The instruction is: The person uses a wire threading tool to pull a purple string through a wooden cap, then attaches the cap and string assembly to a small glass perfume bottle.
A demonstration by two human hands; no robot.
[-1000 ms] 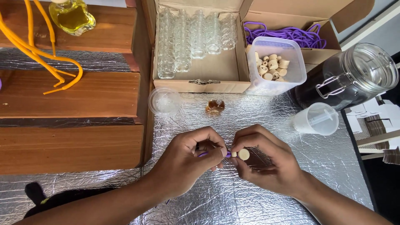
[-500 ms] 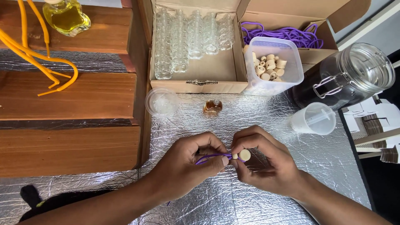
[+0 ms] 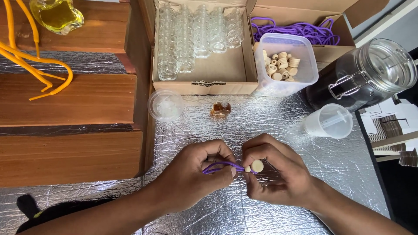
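Bright, even daylight; sharp focus throughout, with soft glare off the crinkled foil (image 3: 278,130).

A small amber bottle (image 3: 220,109) is being carried by the foil-covered worktop (image 3: 278,130); a lidded cup (image 3: 165,105) is lying left of it, a clear beaker (image 3: 328,122) and dark jar (image 3: 363,76) right, an open box (image 3: 204,74) behind.

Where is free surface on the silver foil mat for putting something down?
Bare foil lies right of the right hand, below the clear plastic measuring cup, and between the small amber bottle and the hands. The cardboard box edge is crowded.
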